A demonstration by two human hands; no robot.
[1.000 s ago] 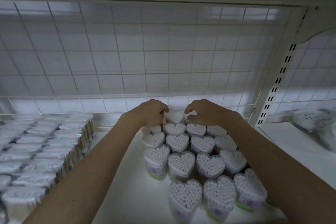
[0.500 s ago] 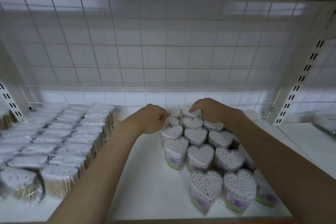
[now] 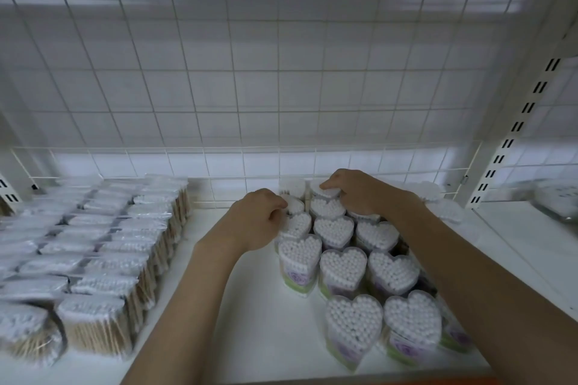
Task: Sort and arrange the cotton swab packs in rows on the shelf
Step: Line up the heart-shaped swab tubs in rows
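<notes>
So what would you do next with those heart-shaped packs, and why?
Probably nudge the back heart pack under the right hand into line with the pack in front; the left hand steadies the left column, and the rear packs look unevenly set.

Heart-shaped packs (image 3: 342, 269): clear glossy plastic tubs, white cotton tips showing on top, printed paper-like labels in green and purple on the sides. Bagged swab packs (image 3: 103, 262) at the shelf's left edge: thin, shiny, crinkled clear plastic film, pale wooden sticks visible through it. Shelf (image 3: 259, 328): smooth white surface with a slight sheen, looks like painted metal. Back grid (image 3: 281, 72): thin white coated wire. Slotted upright (image 3: 513, 134) at the right edge: white painted metal, matt.
</notes>
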